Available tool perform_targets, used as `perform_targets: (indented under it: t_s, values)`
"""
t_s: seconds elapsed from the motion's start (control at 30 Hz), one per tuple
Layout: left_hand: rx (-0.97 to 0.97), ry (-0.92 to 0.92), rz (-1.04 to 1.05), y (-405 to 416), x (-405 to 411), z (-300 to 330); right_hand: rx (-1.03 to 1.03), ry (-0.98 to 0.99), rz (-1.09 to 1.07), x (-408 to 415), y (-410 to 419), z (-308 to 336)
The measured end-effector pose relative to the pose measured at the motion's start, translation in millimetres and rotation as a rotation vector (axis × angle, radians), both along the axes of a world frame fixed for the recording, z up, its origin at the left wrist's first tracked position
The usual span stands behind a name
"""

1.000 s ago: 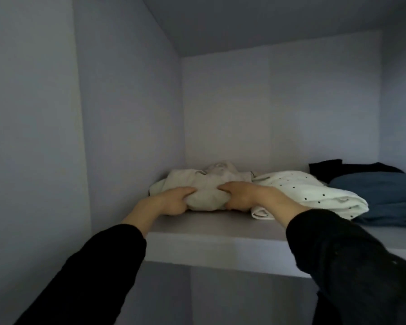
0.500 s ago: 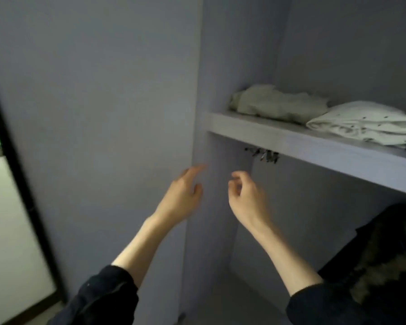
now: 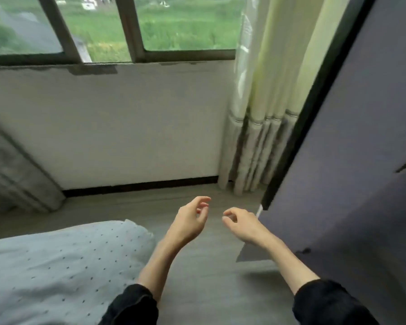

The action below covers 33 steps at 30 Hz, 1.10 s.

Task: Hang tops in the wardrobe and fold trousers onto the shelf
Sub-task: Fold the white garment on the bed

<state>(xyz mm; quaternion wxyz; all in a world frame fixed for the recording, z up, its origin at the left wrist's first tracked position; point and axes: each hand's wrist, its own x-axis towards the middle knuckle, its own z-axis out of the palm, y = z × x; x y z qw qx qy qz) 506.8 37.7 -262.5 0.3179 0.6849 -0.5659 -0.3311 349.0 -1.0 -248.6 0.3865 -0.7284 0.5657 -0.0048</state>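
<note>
While no top or pair of trousers shows in this view, the pale grey dotted bedding (image 3: 56, 268) at lower left is probably where the next garment waits. The left hand (image 3: 189, 219) and right hand (image 3: 242, 225) hang over the grey wood floor (image 3: 204, 277), each grip loosely curled and empty, beside the dark purple-grey wardrobe door (image 3: 361, 160). A second ago both hands pressed a cream folded garment onto the shelf; now the head faces the window (image 3: 131, 26).

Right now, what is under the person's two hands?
Bare grey floor lies under the left hand and right hand, which hold nothing. The dotted bedding lies to the left; the floor beneath it is hidden.
</note>
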Motion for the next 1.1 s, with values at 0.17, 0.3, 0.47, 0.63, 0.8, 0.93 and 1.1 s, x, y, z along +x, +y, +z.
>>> perform_targets:
  t_s: [0.17, 0.3, 0.47, 0.63, 0.8, 0.93, 1.1]
  values:
    - [0.007, -0.037, 0.328, 6.6, 153.3, -4.8, -0.043, -0.137, 0.154, 155.0, -34.3, -4.2]
    - [0.032, 0.007, 0.547, -5.0, 233.1, -7.7, -0.029, -0.173, 0.34, 249.4, -71.8, -5.9]
    - [0.008, 0.048, 0.728, -53.6, 317.9, -11.5, -0.029, -0.176, 0.575, 360.7, -143.3, -13.5]
    - [-0.065, 0.177, 1.059, -85.9, 395.7, -9.8, 0.02, -0.182, 0.817, 470.8, -203.3, -4.2]
    - [-0.045, 0.212, 1.242, -79.4, 461.2, -3.5, 0.041, -0.24, 1.007, 574.3, -220.7, 9.5]
    - [-0.065, 0.149, 1.49, -55.2, 543.9, -15.3, 0.057, -0.293, 1.211, 692.4, -208.3, 2.3]
    - [-0.048, 0.136, 1.659, -23.1, 653.4, -31.8, 0.052, -0.247, 1.446, 839.9, -172.6, -15.1]
